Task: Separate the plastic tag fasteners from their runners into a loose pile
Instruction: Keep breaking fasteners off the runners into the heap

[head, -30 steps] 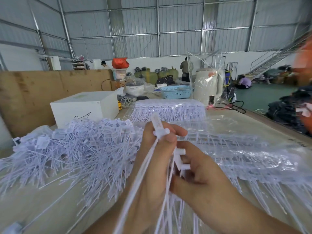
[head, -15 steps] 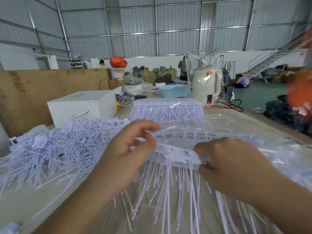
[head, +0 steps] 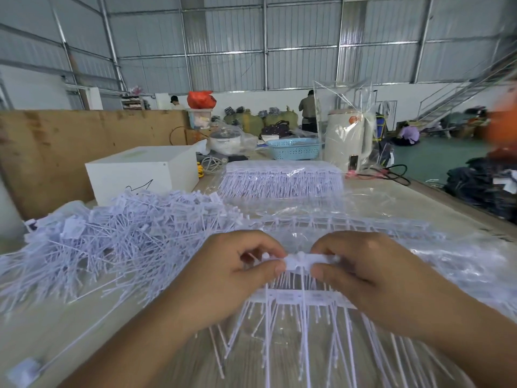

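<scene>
Tag fasteners (head: 300, 298) on their runner (head: 305, 261) hang between a worker's hands above the table (head: 42, 331); left hand (head: 237, 275) and right hand (head: 363, 273) pinch it. Uneven twisting could scatter pieces beyond the loose pile (head: 117, 236).

Left hand (head: 237, 271) and right hand (head: 363, 273) pinch, thumbs facing.

Single head-worn wide-angle view, looking forward and slightly down over the counter (head: 84, 331). Very near: left hand (head: 232, 278) and right hand (head: 372, 275) fill lower centre, forearms enter from bottom edge. Upper half reaches across the warehouse to the corrugated metal wall (head: 302, 37). Edges bend, right side blurred. No second view, no overlap.
</scene>
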The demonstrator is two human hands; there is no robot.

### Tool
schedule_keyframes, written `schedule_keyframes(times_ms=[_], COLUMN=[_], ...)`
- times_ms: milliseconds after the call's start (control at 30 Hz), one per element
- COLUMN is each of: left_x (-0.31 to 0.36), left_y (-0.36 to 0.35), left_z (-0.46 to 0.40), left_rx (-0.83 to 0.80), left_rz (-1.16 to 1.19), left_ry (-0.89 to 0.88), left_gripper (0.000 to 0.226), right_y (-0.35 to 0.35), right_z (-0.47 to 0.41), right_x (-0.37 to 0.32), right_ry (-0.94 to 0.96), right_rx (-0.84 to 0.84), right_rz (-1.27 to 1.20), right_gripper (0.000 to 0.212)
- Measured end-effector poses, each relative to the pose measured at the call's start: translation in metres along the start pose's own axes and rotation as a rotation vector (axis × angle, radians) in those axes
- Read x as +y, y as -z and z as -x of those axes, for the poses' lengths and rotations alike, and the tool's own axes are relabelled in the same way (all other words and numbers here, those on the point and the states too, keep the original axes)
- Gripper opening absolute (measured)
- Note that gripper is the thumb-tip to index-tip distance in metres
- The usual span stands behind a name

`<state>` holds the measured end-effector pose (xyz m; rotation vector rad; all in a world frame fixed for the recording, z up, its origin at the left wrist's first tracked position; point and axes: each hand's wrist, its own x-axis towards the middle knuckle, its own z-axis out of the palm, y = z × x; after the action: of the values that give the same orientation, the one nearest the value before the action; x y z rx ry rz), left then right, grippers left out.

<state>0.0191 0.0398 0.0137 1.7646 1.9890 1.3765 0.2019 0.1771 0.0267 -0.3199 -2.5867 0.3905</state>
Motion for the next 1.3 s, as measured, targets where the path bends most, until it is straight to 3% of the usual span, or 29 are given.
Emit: schedule_keyframes(times_ms=[100, 200, 367, 467, 533, 700, 800, 1100, 1233, 1300], left_x=[0.005, 0.009, 0.011, 0.013, 0.012, 0.021, 0.031, 0.031, 0.015, 0.007], left_y=[0.003, 0.009, 0.011, 0.012, 0.005, -0.027, -0.039, -0.044, -0.028, -0.015], left_z=[-0.002, 0.001, 0.005, 0.006, 0.006, 0.003, 0.002, 0.003, -0.008, -0.007], left_rx=[-0.024, -0.232, -0.611, -0.695, -0.551, 0.133, 0.376, 0.492, 0.588, 0.508], left_rz=[0.291, 0.57, 0.531, 0.511, 0.472, 0.408, 0.433, 0.468, 0.461, 0.464], left_ry=[0.045, 0.112, 0.075, 0.084, 0.105, 0.124, 0.126, 0.143, 0.302, 0.288], left_gripper=[0.01, 0.009, 0.008, 0.02, 0.029, 0.056, 0.062, 0.054, 0.053, 0.05], right_y=[0.0, 0.002, -0.002, -0.002, -0.003, -0.015, -0.026, -0.034, -0.03, -0.027], right_z=[0.001, 0.002, 0.003, 0.002, 0.001, -0.001, -0.003, -0.002, -0.001, 0.0], right_x=[0.004, 0.005, 0.0, -0.002, -0.003, -0.011, -0.019, -0.027, -0.027, -0.026], right_ry=[-0.028, -0.024, 0.043, 0.067, 0.044, -0.019, -0.057, -0.094, -0.112, -0.081], right_rx=[0.023, -0.007, -0.072, -0.088, -0.074, 0.09, 0.234, 0.312, 0.318, 0.268], right_rz=[-0.237, -0.44, -0.466, -0.435, -0.452, -0.396, -0.349, -0.289, -0.244, -0.326], right_gripper=[0.014, 0.012, 0.018, 0.017, 0.017, 0.027, 0.03, 0.026, 0.038, 0.039])
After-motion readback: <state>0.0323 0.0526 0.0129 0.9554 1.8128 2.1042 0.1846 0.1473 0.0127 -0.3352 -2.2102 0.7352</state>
